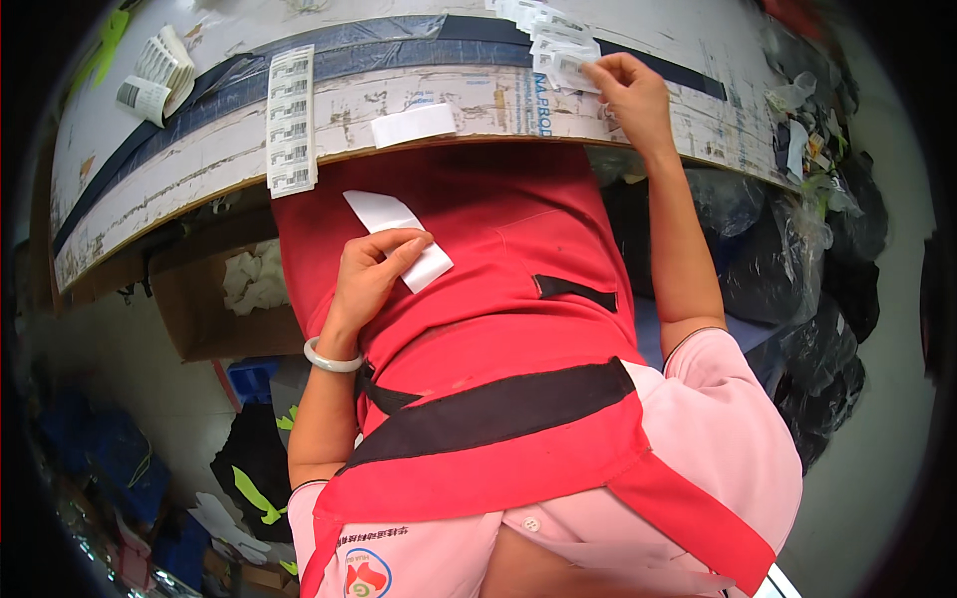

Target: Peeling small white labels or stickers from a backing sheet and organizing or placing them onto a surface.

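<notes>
Plainly white paper strip (pixel 383 211), upper end angled.

Barcodes mark the labels (pixel 290 120), blue letters (pixel 543 105) the table (pixel 483 112), dark characters (pixel 374 536) and an emblem (pixel 367 575) the shirt (pixel 728 429).

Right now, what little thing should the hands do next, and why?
Probably ease the right hand back from the overlapping printed labels, leaving them lying on the table. Its fingertips are at the row's near end, and the left hand already pinches a white strip above the red apron, so the right could come over to help.
</notes>
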Available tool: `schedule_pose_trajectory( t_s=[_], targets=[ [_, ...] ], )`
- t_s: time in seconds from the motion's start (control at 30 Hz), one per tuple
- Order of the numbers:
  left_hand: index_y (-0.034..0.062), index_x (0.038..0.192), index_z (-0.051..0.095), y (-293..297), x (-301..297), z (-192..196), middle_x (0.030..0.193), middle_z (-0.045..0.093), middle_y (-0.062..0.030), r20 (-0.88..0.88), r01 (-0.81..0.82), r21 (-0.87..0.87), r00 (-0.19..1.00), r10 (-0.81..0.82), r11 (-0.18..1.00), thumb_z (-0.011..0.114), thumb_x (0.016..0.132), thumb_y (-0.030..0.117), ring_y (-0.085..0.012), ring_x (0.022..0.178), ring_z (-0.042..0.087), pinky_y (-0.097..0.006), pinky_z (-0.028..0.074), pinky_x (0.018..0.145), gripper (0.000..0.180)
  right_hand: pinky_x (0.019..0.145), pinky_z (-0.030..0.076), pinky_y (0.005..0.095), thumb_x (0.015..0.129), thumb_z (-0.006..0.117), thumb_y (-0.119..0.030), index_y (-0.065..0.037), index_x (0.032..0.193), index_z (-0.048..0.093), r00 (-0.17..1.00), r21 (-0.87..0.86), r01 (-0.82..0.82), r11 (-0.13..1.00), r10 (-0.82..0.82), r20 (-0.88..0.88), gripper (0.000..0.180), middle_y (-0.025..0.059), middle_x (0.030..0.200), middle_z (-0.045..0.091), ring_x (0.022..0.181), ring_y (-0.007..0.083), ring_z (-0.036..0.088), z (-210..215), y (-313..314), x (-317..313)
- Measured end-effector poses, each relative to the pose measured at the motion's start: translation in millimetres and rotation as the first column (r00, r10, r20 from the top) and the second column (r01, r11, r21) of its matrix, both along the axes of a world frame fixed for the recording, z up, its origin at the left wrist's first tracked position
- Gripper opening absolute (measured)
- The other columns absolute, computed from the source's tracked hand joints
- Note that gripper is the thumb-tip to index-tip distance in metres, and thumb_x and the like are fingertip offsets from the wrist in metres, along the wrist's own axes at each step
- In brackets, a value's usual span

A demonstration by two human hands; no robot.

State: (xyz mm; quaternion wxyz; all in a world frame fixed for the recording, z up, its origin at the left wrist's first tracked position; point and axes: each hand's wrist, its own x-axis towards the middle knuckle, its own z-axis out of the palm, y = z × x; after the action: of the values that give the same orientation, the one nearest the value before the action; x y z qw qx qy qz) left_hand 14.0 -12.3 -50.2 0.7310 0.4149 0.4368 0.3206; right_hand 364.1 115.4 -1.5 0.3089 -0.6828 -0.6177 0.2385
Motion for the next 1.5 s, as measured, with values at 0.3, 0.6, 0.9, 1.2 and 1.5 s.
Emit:
schedule_pose_trajectory(
  t_s=[0.3,0.6,0.9,1.2,1.5],
  targets=[
    [-0.0003,0.113,0.064,-21.3,-70.5,10.7,0.097,0.066,-0.0058,0.206,-0.213,-0.252,0.941,0.268,0.944,0.061,0.091,0.009,-0.0139,0.079,0.065,-0.028,0.054,0.064,0.024,0.053,0.043,0.0279,0.083,0.072,-0.027,-0.007,0.109,0.061,0.993,0.067,0.106,0.992,-0.11,0.05,0.035,0.003,0.067,0.06,0.057,0.0108,0.054,-24.6,0.6,14.1],
    [0.0037,0.132,0.052,-109.1,-241.2,-165.7,0.112,0.065,-0.0129,-0.084,-0.753,-0.473,0.555,0.827,0.457,0.06,0.091,0.014,-0.026,0.102,0.062,-0.037,0.051,0.085,0.043,0.067,0.051,0.0273,0.086,0.067,-0.011,-0.005,0.097,0.066,0.878,0.336,-0.426,0.84,0.474,-0.07,0.012,0.0087,0.088,0.066,0.075,0.0166,0.063,15.2,-39.5,-157.0],
    [0.0041,0.126,0.059,-126.9,-229.8,-227.9,0.097,0.066,-0.0084,-0.656,-0.75,-0.023,0.51,0.556,0.661,0.069,0.08,0.013,-0.0145,0.083,0.059,-0.026,0.046,0.075,0.047,0.089,0.049,0.0331,0.077,0.071,-0.02,-0.007,0.106,0.063,0.685,0.389,-0.72,0.575,0.497,0.534,0.033,0.0069,0.113,0.062,0.107,0.0239,0.058,-24.3,-23.6,-264.9],
    [0.0017,0.109,0.067,-54.2,-155.9,-98.9,0.092,0.067,-0.0059,-0.285,-0.727,0.053,0.646,0.708,0.685,0.059,0.093,0.014,-0.0112,0.078,0.061,-0.024,0.049,0.07,0.022,0.074,0.051,0.0339,0.08,0.069,-0.009,-0.007,0.086,0.065,0.754,0.461,-0.652,0.602,0.582,0.305,0.008,0.005,0.093,0.068,0.085,0.0241,0.064,-10.3,-8.4,-254.7],
    [-0.003,0.11,0.062,18.2,-77.9,28.8,0.093,0.069,-0.0126,0.371,-0.441,-0.182,0.797,0.477,0.879,0.056,0.097,0.027,-0.017,0.075,0.068,-0.03,0.057,0.069,0.034,0.075,0.05,0.0338,0.079,0.072,-0.012,-0.01,0.09,0.066,0.405,0.339,-0.872,0.353,0.909,0.096,0.013,0.0041,0.094,0.065,0.085,0.0227,0.062,28.3,-94.5,-242.2]
  ],
)
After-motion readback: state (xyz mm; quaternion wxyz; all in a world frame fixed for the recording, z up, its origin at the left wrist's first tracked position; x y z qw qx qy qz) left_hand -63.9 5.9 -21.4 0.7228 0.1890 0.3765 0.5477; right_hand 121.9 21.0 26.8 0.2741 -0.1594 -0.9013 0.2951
